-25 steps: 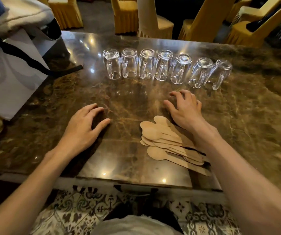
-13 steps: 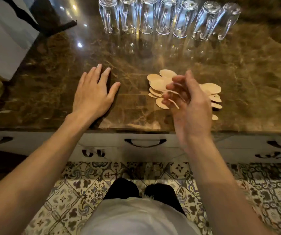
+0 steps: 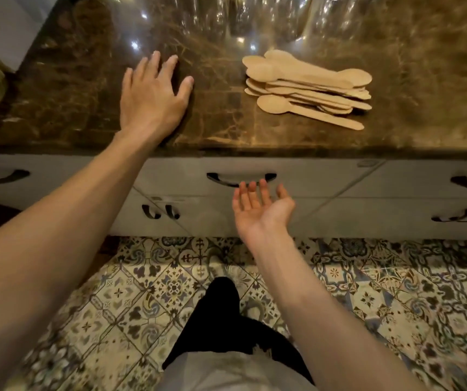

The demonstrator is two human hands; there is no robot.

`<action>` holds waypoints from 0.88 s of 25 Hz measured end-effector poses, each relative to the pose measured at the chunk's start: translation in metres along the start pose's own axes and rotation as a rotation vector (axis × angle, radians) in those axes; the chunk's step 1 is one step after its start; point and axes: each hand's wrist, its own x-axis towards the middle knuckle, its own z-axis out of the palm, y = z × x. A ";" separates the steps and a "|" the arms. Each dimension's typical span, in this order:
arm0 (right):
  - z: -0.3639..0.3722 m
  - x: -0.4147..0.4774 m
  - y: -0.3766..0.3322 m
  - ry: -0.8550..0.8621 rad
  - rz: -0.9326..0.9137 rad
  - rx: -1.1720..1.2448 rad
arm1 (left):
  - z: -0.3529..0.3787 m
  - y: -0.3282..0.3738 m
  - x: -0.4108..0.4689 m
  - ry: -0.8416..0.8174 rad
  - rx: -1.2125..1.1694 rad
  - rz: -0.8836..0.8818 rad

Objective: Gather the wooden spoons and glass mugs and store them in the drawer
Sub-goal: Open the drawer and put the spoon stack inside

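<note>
Several pale flat wooden spoons (image 3: 308, 83) heaped; left hand (image 3: 150, 103) splayed, right hand (image 3: 260, 210) palm-up, relaxed.

Pale tan spoons (image 3: 305, 86); brown veined marble counter (image 3: 424, 66); patterned floor tiles (image 3: 396, 292)

I record a kitchen-type serving counter: polished brown marble countertop (image 3: 226, 119), pale drawers (image 3: 319, 176) with dark handles (image 3: 221, 179), and patterned floor tiles (image 3: 142, 292).

Marble counter (image 3: 254, 134) carries a pile of spoons (image 3: 305, 86). Left of the pile, the left hand (image 3: 150, 100) lies flat. Beyond the pile stand mugs (image 3: 206, 12), blurred.
</note>
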 end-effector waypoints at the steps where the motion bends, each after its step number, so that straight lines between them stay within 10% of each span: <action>1: 0.002 0.001 0.002 -0.007 -0.017 -0.005 | -0.002 0.000 0.001 0.013 -0.026 0.016; 8: 0.016 0.010 0.006 0.126 -0.017 -0.099 | -0.004 -0.002 -0.002 0.105 -0.128 0.051; 22: -0.019 0.016 0.009 -0.177 0.061 0.155 | -0.006 -0.003 -0.003 0.096 -0.187 0.056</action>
